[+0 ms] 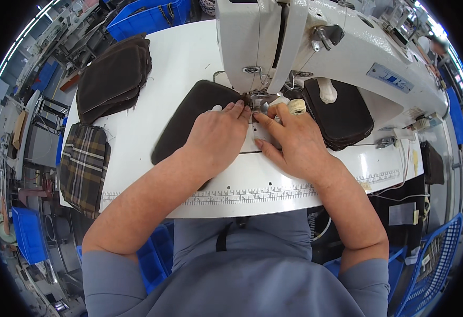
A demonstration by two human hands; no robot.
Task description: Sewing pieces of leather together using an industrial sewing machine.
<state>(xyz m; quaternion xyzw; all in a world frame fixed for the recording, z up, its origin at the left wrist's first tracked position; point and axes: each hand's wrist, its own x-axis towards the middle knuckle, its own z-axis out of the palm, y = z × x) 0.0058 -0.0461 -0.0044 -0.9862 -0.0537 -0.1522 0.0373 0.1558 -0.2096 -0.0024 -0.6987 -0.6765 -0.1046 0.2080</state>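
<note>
A dark brown panel (182,120) with rounded corners, leather-like, lies on the white sewing table with its right edge at the presser foot (259,100) of a sewing machine. My left hand (215,138) rests on this panel, fingers stretched out flat and pointing at the foot. From the other side, my right hand (301,141) reaches toward the foot. Its index fingertip is close to the metal foot, and the thumb stands apart on the table surface. Both sets of fingertips nearly meet below the needle area, where the panel's edge is partly hidden.
The machine's white arm (347,47) spans the upper right. Under it sits a stack of dark brown panels (342,113). More dark panels (109,79) and a plaid fabric piece (85,164) lie at left. A blue bin (144,21) stands behind; a blue basket (432,269) is lower right.
</note>
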